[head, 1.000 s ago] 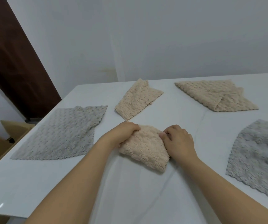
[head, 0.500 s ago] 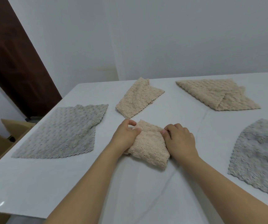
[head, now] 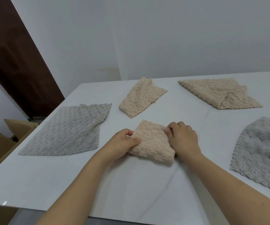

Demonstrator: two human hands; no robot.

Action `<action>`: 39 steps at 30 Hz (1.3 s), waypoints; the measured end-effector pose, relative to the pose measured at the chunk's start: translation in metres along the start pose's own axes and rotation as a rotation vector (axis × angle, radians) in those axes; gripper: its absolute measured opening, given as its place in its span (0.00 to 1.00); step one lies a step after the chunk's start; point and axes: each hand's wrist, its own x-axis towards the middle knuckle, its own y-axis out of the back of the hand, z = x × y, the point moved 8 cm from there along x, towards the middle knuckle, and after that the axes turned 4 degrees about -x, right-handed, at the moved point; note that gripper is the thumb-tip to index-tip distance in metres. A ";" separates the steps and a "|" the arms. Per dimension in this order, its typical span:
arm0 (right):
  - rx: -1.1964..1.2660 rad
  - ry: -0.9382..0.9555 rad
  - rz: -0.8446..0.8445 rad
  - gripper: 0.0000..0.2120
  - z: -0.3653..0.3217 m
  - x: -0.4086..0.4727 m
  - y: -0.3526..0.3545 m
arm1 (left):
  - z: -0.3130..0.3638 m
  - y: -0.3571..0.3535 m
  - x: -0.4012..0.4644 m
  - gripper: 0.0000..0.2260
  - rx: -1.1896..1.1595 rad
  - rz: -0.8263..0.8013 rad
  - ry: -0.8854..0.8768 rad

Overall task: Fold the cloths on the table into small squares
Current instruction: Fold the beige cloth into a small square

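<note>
Both forearms are reaching in from the near edge of the white table (head: 75, 184), w/ the hands meeting on a small folded beige cloth (head: 153, 143) lying near the table's centre. Left hand (head: 122, 143) is gripping the cloth's left edge, thumb on top & fingers curled at the fold; right hand (head: 183, 138) is pinching the right edge w/ curled fingers. To the left a grey cloth (head: 67, 130) is lying flat, unfolded. At the right edge another grey cloth (head: 261, 151) is lying spread, partly cut off by the frame. Farther back, a beige cloth folded to a strip (head: 140, 98) is lying just beyond the hands, & far right a larger beige cloth (head: 217, 93) is sitting loosely folded. Cardboard boxes (head: 1, 143) are standing off the table's left side.
</note>
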 end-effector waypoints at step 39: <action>-0.046 0.044 -0.019 0.15 -0.007 -0.002 -0.002 | 0.019 -0.062 -0.060 0.17 1.045 0.535 -0.318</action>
